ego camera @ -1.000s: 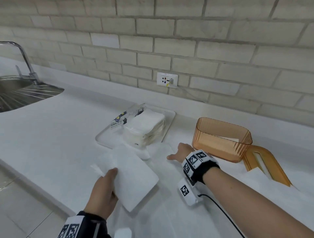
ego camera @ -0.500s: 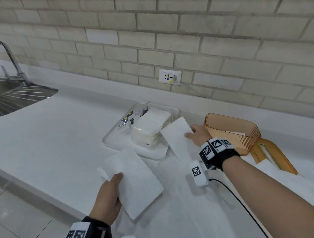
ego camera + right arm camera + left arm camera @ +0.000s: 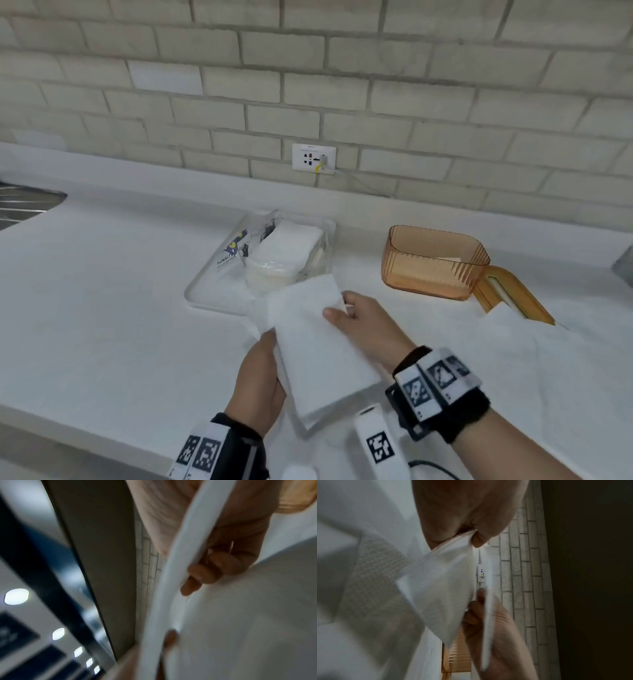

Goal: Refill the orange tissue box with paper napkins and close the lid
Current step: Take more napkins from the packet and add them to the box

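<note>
So far the refill is barely under way: the orange tissue box (image 3: 435,263) stands open toward the back right of the surface (image 3: 102,291), with only what looks like a thin layer of white paper on its bottom. Its lid (image 3: 513,294) lies flat just beside it on the right, not yet fitted. Both hands hold napkins above the front edge of the surface: the left hand (image 3: 258,383) grips the small stack of folded napkins (image 3: 322,353) from the left, thumb on top, and the right hand (image 3: 363,325) pinches the top sheet at its far right edge. Most of the supply remains in the opened napkin pack (image 3: 274,253) on the white tray (image 3: 205,298), so loading and closing are left. On the pack's wrapper only "TUWAL" can be read; the rest is too small.
</note>
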`<move>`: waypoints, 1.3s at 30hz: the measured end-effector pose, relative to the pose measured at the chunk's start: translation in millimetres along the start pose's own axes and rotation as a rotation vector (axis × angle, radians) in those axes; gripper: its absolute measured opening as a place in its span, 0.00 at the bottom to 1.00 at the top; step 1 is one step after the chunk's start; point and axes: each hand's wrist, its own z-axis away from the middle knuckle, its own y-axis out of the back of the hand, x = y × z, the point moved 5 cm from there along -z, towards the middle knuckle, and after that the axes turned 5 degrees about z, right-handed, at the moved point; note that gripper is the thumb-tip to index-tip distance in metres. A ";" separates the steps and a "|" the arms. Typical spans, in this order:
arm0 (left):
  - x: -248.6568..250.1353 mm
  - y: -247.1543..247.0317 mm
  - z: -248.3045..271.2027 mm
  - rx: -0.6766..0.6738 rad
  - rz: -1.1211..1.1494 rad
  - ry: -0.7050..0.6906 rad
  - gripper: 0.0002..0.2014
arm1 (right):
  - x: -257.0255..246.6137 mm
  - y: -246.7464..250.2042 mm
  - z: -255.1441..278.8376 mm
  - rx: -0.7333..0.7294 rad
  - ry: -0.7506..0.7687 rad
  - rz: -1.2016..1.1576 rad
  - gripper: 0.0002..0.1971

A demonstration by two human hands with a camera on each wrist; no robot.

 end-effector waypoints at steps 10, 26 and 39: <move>-9.6 17.4 -1.3 0.037 -0.199 0.030 0.15 | 4.3 10.8 13.7 -0.026 0.017 0.415 0.10; -20.4 47.3 -10.4 0.107 -0.157 0.023 0.13 | 112.8 127.3 137.8 0.053 -0.427 0.933 0.26; -34.5 28.9 -0.2 0.063 -0.164 0.039 0.17 | 66.3 126.4 84.4 -0.048 0.030 1.079 0.06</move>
